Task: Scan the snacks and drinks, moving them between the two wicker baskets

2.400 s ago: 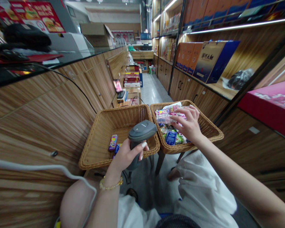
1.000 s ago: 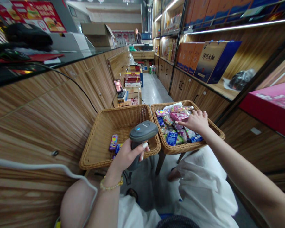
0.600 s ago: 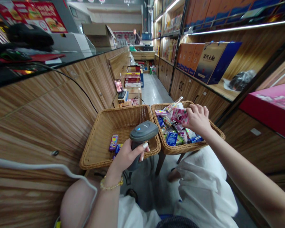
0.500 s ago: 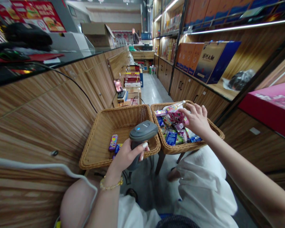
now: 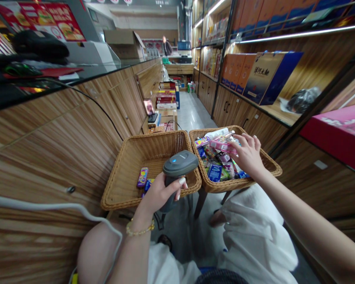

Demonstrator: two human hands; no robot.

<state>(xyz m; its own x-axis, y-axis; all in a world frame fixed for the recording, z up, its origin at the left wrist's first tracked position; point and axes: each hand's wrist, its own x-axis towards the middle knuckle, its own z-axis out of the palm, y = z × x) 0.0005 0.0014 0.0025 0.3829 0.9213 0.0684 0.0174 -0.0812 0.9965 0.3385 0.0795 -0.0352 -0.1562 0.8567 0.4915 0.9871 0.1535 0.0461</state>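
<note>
My left hand (image 5: 158,193) is wrapped round the handle of a grey barcode scanner (image 5: 176,167), held in front of the left wicker basket (image 5: 118,189). That basket holds a purple packet (image 5: 142,177) and a blue one beside it. My right hand (image 5: 247,154) reaches into the right wicker basket (image 5: 269,165), which is full of several small colourful packets. Its fingers pinch a pink packet (image 5: 221,146), held flat just above the pile. A blue packet (image 5: 214,172) lies near the basket's front.
A long wooden counter (image 5: 62,130) runs along my left, with a white cable (image 5: 47,207) across it. Wooden shelves with orange and blue boxes (image 5: 263,75) line the right. A tiled aisle (image 5: 192,114) leads back to a person standing far off (image 5: 166,47).
My right hand picked a pink packet out of the right basket, lifted it, then turned it flat and lowered it over the pile. My left hand and the scanner stayed still.
</note>
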